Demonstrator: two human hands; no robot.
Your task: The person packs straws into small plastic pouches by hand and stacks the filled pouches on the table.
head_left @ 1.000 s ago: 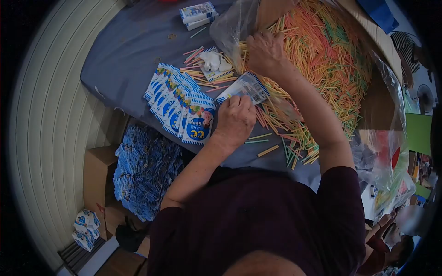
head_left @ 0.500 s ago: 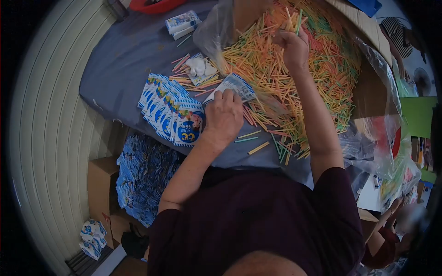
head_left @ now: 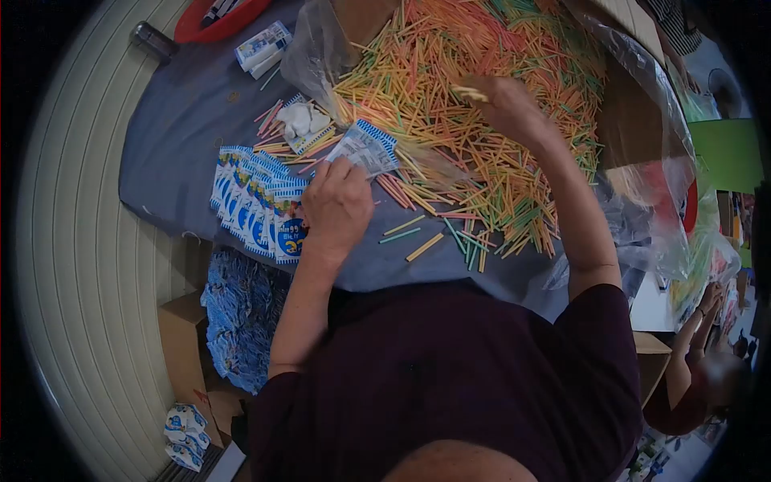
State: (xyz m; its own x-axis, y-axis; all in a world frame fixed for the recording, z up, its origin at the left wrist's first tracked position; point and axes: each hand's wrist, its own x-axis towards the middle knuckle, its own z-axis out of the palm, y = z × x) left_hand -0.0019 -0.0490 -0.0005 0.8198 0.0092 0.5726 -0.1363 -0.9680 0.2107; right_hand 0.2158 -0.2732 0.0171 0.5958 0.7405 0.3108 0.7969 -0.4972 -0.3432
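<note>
My left hand (head_left: 339, 205) is closed on the lower edge of a blue-and-white packet (head_left: 365, 149) that lies slanted near the pile. Over the large heap of coloured sticks (head_left: 434, 88), my right hand (head_left: 507, 108) has its fingers closed round a few pale yellow sticks (head_left: 471, 94). Overlapping blue-and-white packets (head_left: 261, 210) are fanned out on the cloth left of my left hand. A crumpled white item (head_left: 301, 120) rests on another packet beside loose pink and yellow sticks.
A red basin (head_left: 186, 28), a metal cylinder (head_left: 152, 42) and small white packs (head_left: 263, 50) are at the upper left. Clear plastic (head_left: 315, 52) borders the heap. Blue packets (head_left: 241, 321) fill a box below the table. Another person (head_left: 683, 386) is at the right.
The view has shifted, moving the table items leftward. My right hand has turned and moved lower over the heap, still with sticks. My left hand remains on the packet.
</note>
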